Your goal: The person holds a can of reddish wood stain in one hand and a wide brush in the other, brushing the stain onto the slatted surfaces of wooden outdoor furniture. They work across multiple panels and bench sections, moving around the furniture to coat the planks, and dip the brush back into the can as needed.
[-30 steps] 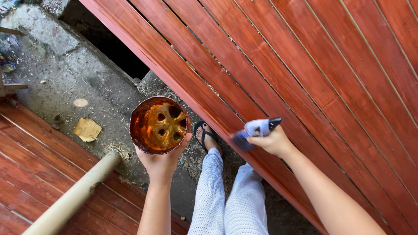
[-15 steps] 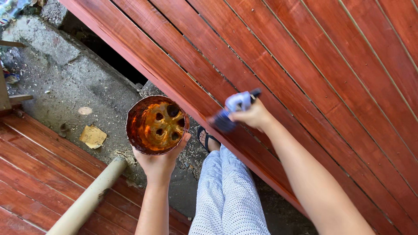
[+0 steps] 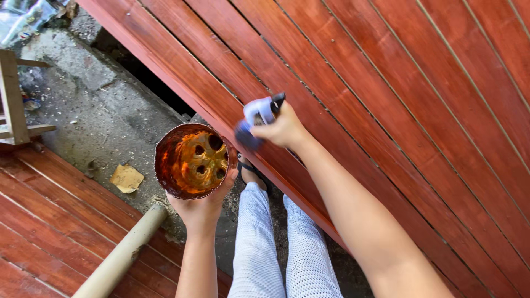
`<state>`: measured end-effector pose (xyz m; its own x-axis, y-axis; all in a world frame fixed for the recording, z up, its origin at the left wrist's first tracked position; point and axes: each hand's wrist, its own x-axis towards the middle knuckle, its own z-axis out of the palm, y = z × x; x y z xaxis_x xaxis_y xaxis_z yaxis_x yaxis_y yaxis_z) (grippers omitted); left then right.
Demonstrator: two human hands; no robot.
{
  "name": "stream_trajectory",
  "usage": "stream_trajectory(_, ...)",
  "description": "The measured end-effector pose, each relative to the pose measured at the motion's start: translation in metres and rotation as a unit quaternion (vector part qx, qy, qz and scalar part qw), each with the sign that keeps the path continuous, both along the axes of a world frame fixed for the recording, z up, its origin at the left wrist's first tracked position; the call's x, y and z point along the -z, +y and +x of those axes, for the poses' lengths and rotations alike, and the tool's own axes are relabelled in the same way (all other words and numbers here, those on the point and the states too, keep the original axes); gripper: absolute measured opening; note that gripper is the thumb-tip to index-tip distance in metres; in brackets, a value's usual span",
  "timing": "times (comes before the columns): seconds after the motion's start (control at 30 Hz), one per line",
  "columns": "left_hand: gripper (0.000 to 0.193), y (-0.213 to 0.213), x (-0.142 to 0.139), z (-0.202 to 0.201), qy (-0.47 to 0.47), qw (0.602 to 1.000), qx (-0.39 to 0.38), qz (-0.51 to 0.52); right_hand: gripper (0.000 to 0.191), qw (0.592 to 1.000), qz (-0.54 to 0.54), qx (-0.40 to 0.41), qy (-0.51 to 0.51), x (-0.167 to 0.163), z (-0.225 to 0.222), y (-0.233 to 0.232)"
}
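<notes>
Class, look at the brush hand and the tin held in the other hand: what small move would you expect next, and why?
Probably a short stroke along the plank. The right hand presses a pale-handled brush to the red-brown wooden panel, away from the stain-coated tin cupped by the left hand, so it looks loaded, not due a dip.

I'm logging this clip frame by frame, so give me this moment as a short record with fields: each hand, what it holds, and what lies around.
left hand: left hand cups a round container from below, its mouth facing up
container: orange-brown stain inside, holes in its bottom
right hand: right hand grips a brush with a pale blue handle, its dark head against the panel
panel: red-brown wooden slats running diagonally
below: concrete ground, a beige pipe, a scrap of cardboard
person: light patterned trousers, a sandalled foot
</notes>
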<state>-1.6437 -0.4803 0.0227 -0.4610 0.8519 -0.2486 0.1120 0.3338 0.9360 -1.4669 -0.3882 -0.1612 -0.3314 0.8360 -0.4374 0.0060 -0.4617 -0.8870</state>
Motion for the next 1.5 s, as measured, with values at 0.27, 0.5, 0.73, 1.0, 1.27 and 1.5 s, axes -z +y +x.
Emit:
stream_trajectory(0.27, 0.068, 0.021, 0.021, -0.048, 0.012, 0.999, -0.001, 0.032, 0.024, 0.998, 0.040, -0.020, 0.036, -0.019, 0.017, -0.042)
stream_trajectory(0.5, 0.084, 0.032, 0.028, -0.075, 0.048, 0.998, 0.015, 0.036, 0.028, 0.988, -0.137, -0.045, -0.060, -0.067, 0.091, -0.063)
stream_trajectory(0.73, 0.081, 0.042, 0.023, -0.090, 0.109, 0.992, 0.056, 0.042, 0.022, 0.994, 0.078, 0.061, -0.050, -0.043, 0.044, -0.010)
stream_trajectory(1.0, 0.078, 0.051, 0.027, -0.086, 0.111, 0.989, 0.075, 0.069, 0.028, 0.983, -0.111, 0.051, -0.141, -0.053, 0.075, -0.090)
stream_trajectory(1.27, 0.083, 0.040, 0.027, -0.097, 0.063, 0.995, 0.065, 0.046, 0.027, 0.996, 0.028, -0.065, -0.049, -0.027, 0.015, -0.008)
stream_trajectory(1.5, 0.078, 0.044, 0.024, -0.114, -0.007, 0.998, 0.060, 0.006, 0.029, 0.978, 0.163, 0.066, 0.115, 0.005, -0.098, 0.092)
